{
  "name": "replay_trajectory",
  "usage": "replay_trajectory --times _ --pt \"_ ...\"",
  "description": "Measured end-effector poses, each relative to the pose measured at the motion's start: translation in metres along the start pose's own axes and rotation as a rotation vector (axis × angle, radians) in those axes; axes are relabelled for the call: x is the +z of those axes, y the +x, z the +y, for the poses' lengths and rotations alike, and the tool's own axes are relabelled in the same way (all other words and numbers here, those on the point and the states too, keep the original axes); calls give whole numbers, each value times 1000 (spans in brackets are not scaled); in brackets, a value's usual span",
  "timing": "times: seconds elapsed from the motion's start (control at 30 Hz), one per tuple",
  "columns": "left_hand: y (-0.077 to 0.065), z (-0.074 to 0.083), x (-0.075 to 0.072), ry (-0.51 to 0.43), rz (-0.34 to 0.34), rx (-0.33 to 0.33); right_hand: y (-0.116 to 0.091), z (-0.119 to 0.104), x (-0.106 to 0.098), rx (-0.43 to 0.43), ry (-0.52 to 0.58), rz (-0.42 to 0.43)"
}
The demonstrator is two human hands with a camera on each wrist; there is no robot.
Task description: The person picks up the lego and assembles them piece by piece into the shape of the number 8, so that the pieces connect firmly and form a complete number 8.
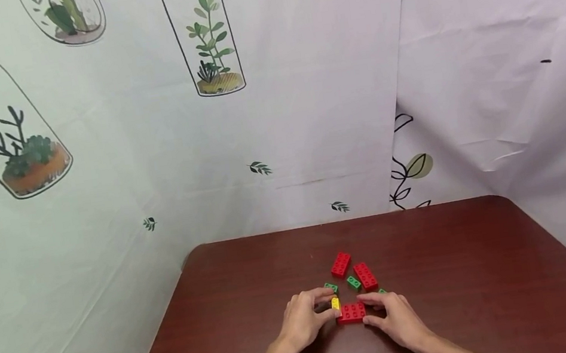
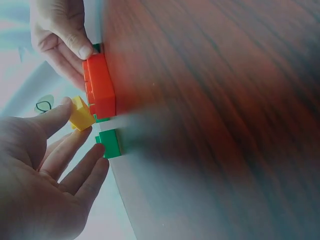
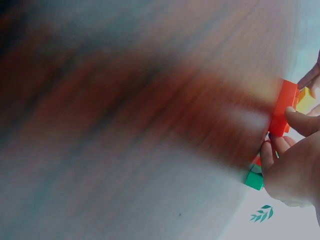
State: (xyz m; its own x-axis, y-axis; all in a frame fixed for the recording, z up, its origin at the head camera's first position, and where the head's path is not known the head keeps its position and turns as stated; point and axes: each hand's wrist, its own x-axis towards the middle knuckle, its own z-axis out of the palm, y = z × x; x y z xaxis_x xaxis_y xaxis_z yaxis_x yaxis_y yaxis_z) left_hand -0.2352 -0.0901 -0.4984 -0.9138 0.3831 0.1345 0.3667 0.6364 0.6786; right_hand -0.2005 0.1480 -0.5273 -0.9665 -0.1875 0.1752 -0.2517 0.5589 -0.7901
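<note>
My left hand (image 1: 302, 320) pinches a small yellow toy brick (image 2: 82, 116) between thumb and fingers. The yellow brick is at the left end of a red studded brick (image 1: 352, 312), just above its top in the left wrist view. From the other side, my right hand (image 1: 398, 318) grips that red brick's right end, with the thumb on its near face in the right wrist view. The red brick lies flat on the table, studs up. A green brick (image 2: 111, 143) stands close to the left hand's lower fingers.
Farther back on the brown table (image 1: 254, 277) lie two more red bricks, one to the left (image 1: 341, 265) and one to the right (image 1: 365, 276). A small green brick (image 1: 354, 283) sits between them. Another green brick (image 1: 382, 291) peeks out behind the right hand.
</note>
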Motion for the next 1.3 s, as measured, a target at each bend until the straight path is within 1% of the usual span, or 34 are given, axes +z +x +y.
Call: replay_trajectory --times 0.13,0.27,0.5,0.67,0.87,0.97,1.3 --pt "-2 3 1 24 2 15 0 0 -1 -5 -1 2" --pt "-4 4 3 47 23 35 0 0 0 -13 -9 9" --pt "-3 3 7 43 25 57 0 2 0 -8 4 10" --pt "-4 1 9 -1 17 60 -1 3 1 0 11 18" --pt "-3 -6 13 -52 30 86 -1 4 2 0 26 26" --pt "-3 -9 15 -83 30 85 -2 5 2 -3 32 29" --pt "-2 -14 19 -281 21 53 -2 6 2 17 -3 49"
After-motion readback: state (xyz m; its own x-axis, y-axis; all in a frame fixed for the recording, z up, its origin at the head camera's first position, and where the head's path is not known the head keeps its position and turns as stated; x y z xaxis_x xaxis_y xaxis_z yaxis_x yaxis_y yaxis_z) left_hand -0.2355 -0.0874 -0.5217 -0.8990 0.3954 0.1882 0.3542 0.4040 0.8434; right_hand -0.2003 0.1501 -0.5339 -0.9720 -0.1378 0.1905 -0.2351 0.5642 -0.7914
